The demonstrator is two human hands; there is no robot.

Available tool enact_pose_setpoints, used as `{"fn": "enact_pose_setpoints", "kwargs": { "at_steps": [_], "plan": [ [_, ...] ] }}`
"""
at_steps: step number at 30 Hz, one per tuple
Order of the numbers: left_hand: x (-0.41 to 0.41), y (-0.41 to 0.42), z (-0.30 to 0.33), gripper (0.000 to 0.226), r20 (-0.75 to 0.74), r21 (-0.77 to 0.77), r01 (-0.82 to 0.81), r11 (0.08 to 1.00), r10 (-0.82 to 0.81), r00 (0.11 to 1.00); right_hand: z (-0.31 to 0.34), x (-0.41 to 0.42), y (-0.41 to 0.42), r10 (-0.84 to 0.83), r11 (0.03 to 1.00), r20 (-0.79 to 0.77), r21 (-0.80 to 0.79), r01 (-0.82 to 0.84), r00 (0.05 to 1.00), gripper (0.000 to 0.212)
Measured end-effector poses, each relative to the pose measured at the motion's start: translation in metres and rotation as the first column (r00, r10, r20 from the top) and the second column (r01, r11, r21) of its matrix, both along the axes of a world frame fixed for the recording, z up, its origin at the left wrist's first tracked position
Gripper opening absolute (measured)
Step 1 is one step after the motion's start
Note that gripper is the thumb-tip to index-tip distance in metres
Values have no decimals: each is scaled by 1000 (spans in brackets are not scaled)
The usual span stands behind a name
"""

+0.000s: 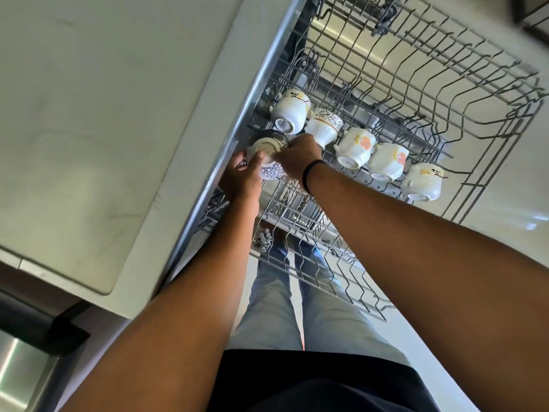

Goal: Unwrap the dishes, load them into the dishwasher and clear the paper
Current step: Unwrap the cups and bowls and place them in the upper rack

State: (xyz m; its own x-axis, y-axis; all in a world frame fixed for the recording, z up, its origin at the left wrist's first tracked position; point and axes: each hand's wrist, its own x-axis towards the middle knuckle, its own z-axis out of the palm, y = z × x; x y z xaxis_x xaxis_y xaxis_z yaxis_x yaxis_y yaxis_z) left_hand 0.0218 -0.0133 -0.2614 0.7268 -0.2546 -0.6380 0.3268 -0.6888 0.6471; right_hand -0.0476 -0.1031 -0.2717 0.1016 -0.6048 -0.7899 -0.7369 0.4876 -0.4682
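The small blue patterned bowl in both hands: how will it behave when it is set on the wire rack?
The blue patterned bowl looks glazed ceramic, so probably rigid, slick and chippable. Its rounded side and small foot suggest it may tip between the rack wires.

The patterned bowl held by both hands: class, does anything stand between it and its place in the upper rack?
The patterned bowl is already at the rack edge. A white cup sits right beside it, crowding that corner; nothing else visibly blocks it.

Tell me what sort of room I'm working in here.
Most likely a home kitchen. A grey wire dishwasher rack is pulled out beside a pale stone-look countertop, with white floral ceramic cups upturned in a row on it, while both hands set down a blue-patterned bowl.
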Motion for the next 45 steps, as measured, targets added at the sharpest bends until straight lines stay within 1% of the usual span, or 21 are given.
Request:
{"fn": "enact_pose_setpoints", "kwargs": {
  "at_steps": [2,4,7,13,15,18,19,21,22,24,25,27,28,29,30,32,35,36,38,40,45],
  "plan": [
    [-1,4,4,54,9,18,6,1000,-6,1000,8,-1,0,64,998,-18,-29,-64,998,30],
    [-2,7,8,52,8,11,-4,1000,4,1000,12,-4,3,131,990,-57,-54,-134,990,23],
    [-5,10,14,51,4,-2,15,1000,-15,1000,19,-18,10,156,986,-69,-43,-159,985,23],
    [-8,14,24,54,-16,11,37,999,-37,999,37,-55,19,86,996,-14,28,-85,996,49],
    [-9,17,30,55,-7,16,53,998,-53,999,43,-65,23,44,998,22,48,-45,999,50],
    [-16,22,49,53,16,16,82,996,-83,996,61,-77,30,-20,997,84,79,14,996,45],
    [-19,23,55,52,22,12,93,996,-93,995,69,-80,32,-25,996,109,88,16,994,38],
    [-24,25,70,51,19,11,136,991,-136,991,89,-81,34,-24,995,160,95,9,987,16],
    [-27,26,80,51,17,11,161,987,-161,987,101,-81,36,-24,996,182,93,8,983,9],
    [-32,29,104,48,-5,-20,197,980,-197,980,127,-79,36,-14,996,233,88,-7,972,8],
    [-35,29,116,45,-39,-55,207,977,-209,977,138,-77,35,-6,996,268,89,-19,963,8],
    [-40,31,145,26,-130,-138,202,970,-220,967,167,-70,30,10,997,347,65,-34,938,7],
    [-41,33,159,17,-181,-177,181,968,-212,960,183,-65,27,18,999,383,39,-36,923,6],
    [-42,33,172,15,-223,-212,155,965,-202,954,198,-60,23,34,999,415,5,-39,909,7],
    [-42,32,182,20,-253,-238,130,963,-190,948,211,-55,19,48,999,444,-25,-41,895,8],
    [-43,33,207,27,-268,-282,79,956,-158,950,237,-47,13,75,997,501,-69,-46,862,8],
    [-38,40,240,27,-289,-350,-27,936,-80,954,267,-32,6,96,991,559,-127,-29,823,16],
    [-35,44,250,28,-292,-372,-57,926,-59,955,276,-27,6,102,990,575,-141,-25,812,16],
    [-26,55,265,31,-268,-407,-79,910,-37,963,293,-16,10,110,989,605,-147,-26,789,13],
    [-15,68,279,32,-241,-429,-125,895,21,970,308,-3,18,134,988,632,-149,-51,764,14],
    [22,117,306,31,-179,-489,-310,815,254,951,346,45,65,290,957,680,-209,-200,674,16]
  ]
}}
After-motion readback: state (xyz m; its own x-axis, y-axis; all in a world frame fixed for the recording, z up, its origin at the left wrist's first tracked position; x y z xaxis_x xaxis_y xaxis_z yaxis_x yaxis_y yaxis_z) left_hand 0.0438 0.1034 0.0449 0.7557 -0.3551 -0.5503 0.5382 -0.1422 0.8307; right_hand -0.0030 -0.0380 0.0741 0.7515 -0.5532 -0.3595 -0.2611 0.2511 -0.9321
